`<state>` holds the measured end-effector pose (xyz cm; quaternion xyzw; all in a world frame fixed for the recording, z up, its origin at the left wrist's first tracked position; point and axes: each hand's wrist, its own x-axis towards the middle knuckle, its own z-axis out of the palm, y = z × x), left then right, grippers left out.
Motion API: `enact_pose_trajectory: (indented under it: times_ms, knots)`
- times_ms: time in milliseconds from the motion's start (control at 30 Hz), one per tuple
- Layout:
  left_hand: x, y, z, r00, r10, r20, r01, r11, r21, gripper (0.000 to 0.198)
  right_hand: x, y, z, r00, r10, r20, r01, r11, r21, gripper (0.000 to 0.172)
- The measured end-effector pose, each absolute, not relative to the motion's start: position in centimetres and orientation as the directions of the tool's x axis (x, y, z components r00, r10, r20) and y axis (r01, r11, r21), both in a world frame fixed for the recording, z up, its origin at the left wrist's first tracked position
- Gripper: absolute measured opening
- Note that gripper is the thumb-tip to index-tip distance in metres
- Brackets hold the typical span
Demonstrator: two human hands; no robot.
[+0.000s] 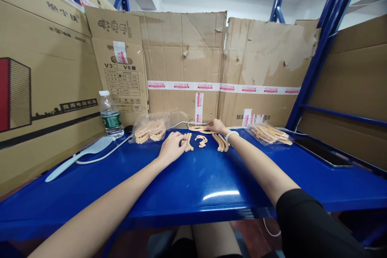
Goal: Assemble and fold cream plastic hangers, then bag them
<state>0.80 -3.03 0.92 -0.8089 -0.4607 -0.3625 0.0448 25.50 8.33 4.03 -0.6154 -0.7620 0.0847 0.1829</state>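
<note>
Several slim, curved tan pieces (189, 143) lie on the blue table, and my left hand (173, 146) rests at their left edge with its fingers bent. Whether those fingers grip a piece is too small to tell. Farther back, my right hand (217, 125) reaches to long tan pieces (199, 129) by the cardboard, its fingertips at their right end; a firm hold cannot be made out. Between the hands lie small hook-shaped pieces (201, 141). More curved strips (221, 143) are grouped below my right wrist, which wears a beaded bracelet.
Clear bags of tan pieces stand at left (150, 131) and right (270, 134). A water bottle (111, 119), a pale blue brush (81, 155) and a white cable are at left. A dark phone (323, 153) lies at right. Cardboard panels (184, 60) line the table's back.
</note>
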Motion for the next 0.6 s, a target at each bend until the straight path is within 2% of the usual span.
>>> enact_pose_trajectory:
  times_ms: [133, 300, 467, 600]
  knots:
    - [0.7, -3.1, 0.9, 0.308, 0.712, 0.632, 0.773, -0.574, 0.271, 0.019, 24.6, 8.5, 3.7, -0.162, 0.964, 0.211, 0.864, 0.242, -0.442, 0.031]
    - [0.8, -3.3, 1.0, 0.293, 0.713, 0.638, 0.75, -0.585, 0.309, 0.018, 24.4, 8.1, 4.3, -0.118, 0.953, 0.279, 0.737, 0.272, -0.618, 0.03]
    - [1.2, -3.7, 1.5, 0.262, 0.716, 0.647, 0.678, -0.614, 0.405, 0.016, 25.4, 5.6, 5.7, -0.098, 0.925, 0.367, 0.501, 0.365, -0.785, 0.028]
    - [1.9, -4.4, 2.3, 0.204, 0.725, 0.658, 0.579, -0.631, 0.516, 0.025, 27.0, 1.3, 6.4, -0.124, 0.882, 0.455, 0.277, 0.471, -0.838, 0.034]
